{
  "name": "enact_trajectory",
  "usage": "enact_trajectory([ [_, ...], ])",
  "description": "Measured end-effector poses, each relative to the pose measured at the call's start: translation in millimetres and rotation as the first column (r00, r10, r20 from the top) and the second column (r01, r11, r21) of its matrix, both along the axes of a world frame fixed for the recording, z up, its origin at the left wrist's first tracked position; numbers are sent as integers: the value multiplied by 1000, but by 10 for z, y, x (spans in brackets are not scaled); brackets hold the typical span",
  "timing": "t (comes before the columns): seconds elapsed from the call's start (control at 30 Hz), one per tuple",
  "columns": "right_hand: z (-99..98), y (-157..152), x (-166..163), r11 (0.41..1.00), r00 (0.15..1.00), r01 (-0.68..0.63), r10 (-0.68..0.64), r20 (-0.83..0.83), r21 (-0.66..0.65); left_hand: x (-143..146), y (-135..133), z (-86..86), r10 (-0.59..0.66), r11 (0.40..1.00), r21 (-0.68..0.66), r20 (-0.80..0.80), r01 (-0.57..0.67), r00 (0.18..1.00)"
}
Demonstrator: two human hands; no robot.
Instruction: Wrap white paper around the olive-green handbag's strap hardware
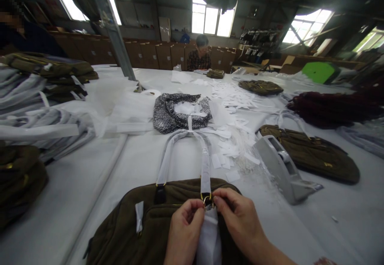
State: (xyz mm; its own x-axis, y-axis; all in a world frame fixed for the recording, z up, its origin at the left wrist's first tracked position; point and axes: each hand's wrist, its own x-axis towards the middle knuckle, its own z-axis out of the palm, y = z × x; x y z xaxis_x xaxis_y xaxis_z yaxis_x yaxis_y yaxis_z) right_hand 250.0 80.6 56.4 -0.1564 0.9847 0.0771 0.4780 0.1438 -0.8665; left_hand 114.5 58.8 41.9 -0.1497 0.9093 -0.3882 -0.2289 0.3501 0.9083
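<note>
An olive-brown handbag (120, 221) lies in front of me, its two handles (165, 161) wrapped in white paper and stretched away from me. My left hand (186, 229) is closed in a pinch at the left of a gold metal ring (205, 201) at the base of the right handle end. From the right, my right hand (240, 219) pinches the same ring fitting between thumb and forefinger. A white-wrapped piece (209, 233) hangs down from the ring between my hands. The zip pull (139, 217) at the left is wrapped in white too.
A grey tape dispenser (277, 169) stands to the right, beside another brown bag (312, 153). Ahead lies a black-and-white woven bag (163, 115) with paper scraps (237, 97) around it. Brown bags (51, 67) are stacked at left. Two people are at the table.
</note>
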Motion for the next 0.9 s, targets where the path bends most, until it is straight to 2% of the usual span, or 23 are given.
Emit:
enact_trajectory([
  [0.13,-112,-44,-13,995,995,89,-87,-48,34,-20,3,-12,1,999,-47,146,6,989],
  [0.3,-233,-110,20,987,988,144,-139,-72,75,-26,5,-50,-3,996,-86,234,24,972],
  [0.5,-248,-86,-65,989,985,118,-104,-139,94,-51,12,-149,30,979,-193,444,63,895],
  [0.6,-207,-68,-114,990,990,76,-60,-128,122,-84,17,-201,-8,972,-203,472,118,882],
  [0.67,-202,-63,-116,988,993,51,-35,-109,146,-102,22,-225,-49,969,-200,426,146,903],
  [0.73,-215,-58,-86,989,996,31,-18,-89,145,-120,28,-220,-123,973,-151,308,176,943],
  [0.83,-215,-25,-6,993,991,87,-80,-104,73,-164,44,-125,-155,987,14,-108,158,982],
  [0.9,-163,21,38,994,986,108,-109,-124,-9,-202,64,-13,-79,978,151,-386,147,919],
])
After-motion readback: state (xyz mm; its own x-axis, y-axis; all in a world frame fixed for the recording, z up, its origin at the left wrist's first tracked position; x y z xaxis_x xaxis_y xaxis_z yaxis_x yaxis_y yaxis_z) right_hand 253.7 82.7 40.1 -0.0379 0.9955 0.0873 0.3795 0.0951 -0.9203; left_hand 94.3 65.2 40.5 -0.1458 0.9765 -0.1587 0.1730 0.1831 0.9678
